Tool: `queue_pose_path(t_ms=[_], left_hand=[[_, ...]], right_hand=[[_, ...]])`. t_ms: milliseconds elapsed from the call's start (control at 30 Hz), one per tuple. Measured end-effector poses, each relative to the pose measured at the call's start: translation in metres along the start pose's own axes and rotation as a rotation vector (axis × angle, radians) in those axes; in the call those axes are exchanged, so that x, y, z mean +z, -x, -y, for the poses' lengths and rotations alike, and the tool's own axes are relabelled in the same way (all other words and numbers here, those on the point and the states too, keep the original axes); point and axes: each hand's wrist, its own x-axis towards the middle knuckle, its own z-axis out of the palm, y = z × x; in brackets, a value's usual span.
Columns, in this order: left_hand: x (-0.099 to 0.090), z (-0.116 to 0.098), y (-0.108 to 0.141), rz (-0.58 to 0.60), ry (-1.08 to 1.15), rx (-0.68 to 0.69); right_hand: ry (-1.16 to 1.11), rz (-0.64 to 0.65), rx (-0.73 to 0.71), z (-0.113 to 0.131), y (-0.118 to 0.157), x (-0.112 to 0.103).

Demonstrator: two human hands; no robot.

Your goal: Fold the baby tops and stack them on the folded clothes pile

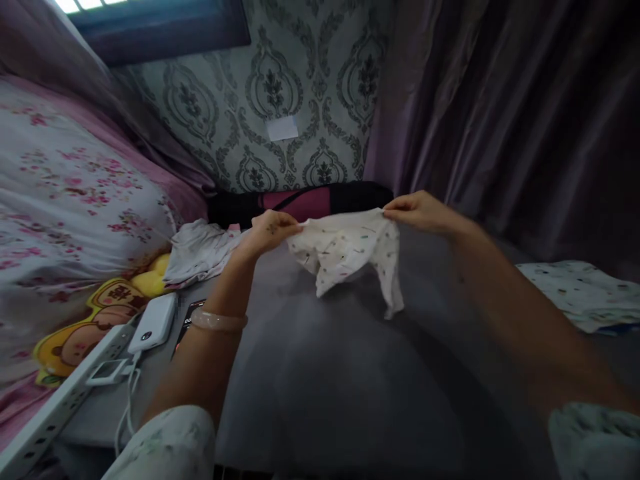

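A small white garment [345,245] with a scattered print hangs stretched between my two hands, above the grey surface [310,373]. My left hand [273,232] pinches its upper left corner, fingers closed. At the upper right corner, my right hand [417,212] grips the edge between thumb and fingers. The top edge is pulled nearly straight, and the lower parts dangle, one longer piece hanging at the right.
Crumpled white clothes [203,250] lie at the left, near a yellow cushion [153,277], a white power bank [154,321] with a cable, and a phone [187,320]. Folded printed cloth [580,290] lies at the right. A black and maroon bag [300,201] rests along the wall.
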Motion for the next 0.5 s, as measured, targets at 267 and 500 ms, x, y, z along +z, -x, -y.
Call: queue_pose_path(t_ms=[267, 500], left_hand=[[0.009, -0.005, -0.009, 0.028, 0.017, 0.0], [0.014, 0.01, -0.02, -0.076, -0.012, 0.258]], right_hand=[[-0.024, -0.088, -0.03, -0.008, 0.0, -0.005], [-0.005, -0.121, -0.234, -0.009, -0.002, -0.008]])
